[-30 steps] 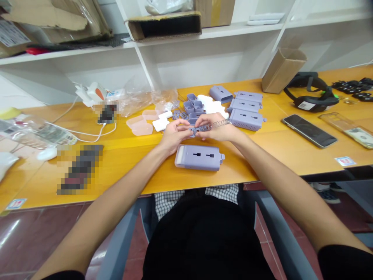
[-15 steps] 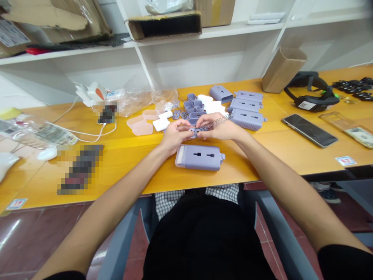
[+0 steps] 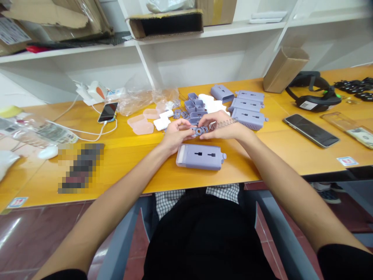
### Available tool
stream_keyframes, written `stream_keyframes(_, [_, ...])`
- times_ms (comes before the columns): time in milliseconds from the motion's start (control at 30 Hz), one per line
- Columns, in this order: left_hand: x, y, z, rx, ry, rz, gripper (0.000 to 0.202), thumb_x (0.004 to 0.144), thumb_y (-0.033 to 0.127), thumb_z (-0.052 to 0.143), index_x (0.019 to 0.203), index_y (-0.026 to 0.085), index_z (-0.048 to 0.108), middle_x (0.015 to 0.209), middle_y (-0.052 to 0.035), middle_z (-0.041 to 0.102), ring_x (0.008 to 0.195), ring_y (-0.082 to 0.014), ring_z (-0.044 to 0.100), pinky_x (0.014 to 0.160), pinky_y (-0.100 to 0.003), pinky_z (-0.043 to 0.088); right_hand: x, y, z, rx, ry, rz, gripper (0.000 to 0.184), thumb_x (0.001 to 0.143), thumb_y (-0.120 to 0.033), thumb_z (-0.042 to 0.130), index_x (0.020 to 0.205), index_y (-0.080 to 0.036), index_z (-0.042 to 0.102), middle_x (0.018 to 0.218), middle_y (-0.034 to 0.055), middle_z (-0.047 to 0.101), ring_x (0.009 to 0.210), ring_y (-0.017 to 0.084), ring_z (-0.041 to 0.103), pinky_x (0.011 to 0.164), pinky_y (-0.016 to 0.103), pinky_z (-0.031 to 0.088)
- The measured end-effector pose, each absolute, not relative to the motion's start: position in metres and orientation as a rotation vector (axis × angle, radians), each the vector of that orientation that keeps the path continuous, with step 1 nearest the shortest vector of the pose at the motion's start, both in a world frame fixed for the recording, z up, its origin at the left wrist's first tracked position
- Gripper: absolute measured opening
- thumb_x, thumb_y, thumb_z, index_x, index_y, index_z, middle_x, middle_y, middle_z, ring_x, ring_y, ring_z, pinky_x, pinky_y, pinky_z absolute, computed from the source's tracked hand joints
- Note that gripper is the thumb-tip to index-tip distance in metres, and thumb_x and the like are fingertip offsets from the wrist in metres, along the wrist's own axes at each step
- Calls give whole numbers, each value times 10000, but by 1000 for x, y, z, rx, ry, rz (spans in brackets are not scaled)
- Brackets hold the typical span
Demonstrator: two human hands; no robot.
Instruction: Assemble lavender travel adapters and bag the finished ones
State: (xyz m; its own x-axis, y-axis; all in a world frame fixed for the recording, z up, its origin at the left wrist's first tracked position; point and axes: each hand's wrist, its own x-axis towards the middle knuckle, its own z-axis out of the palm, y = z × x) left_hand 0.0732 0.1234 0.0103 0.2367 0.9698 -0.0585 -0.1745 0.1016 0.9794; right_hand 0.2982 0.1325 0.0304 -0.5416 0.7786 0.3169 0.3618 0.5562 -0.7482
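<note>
Just beyond the purple case point(image 3: 201, 157) on the desk point(image 3: 125, 151), fingers of the left hand point(image 3: 175, 135) and right hand point(image 3: 223, 125) pinch a small grey piece point(image 3: 199, 131); a spring point(image 3: 223, 123) lies along the right hand.

Left hand point(image 3: 175, 135) and right hand point(image 3: 220, 125) are holding small gray part point(image 3: 199, 131).
Coil spring point(image 3: 225, 123) is trailing across right hand; purple housing point(image 3: 201, 157) is lying on wooden table point(image 3: 279, 155), near side; more purple housings point(image 3: 247, 115) are sitting behind; dark-screened phone point(image 3: 311, 130) is lying farther right.
</note>
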Motion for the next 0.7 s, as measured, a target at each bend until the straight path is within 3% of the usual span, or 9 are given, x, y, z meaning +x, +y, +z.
stream_keyframes(200, [70, 126, 11, 1112, 925, 1092, 472, 596, 115, 935, 859, 180, 549, 865, -28, 785, 754, -151, 741, 723, -287, 626, 303, 133, 31, -832, -2159, 796, 276, 776, -266, 816, 1041, -189, 816, 967, 61, 797, 828, 197, 674, 668, 316, 514])
stream_keyframes(700, [69, 128, 7, 1148, 910, 1087, 426, 608, 149, 950, 841, 168, 594, 896, -26, 775, 773, -147, 736, 784, -328, 645, 301, 139, 24, -913, -2162, 554, 218, 792, -345, 843, 954, -206, 798, 891, 57, 781, 749, 197, 670, 680, 345, 540])
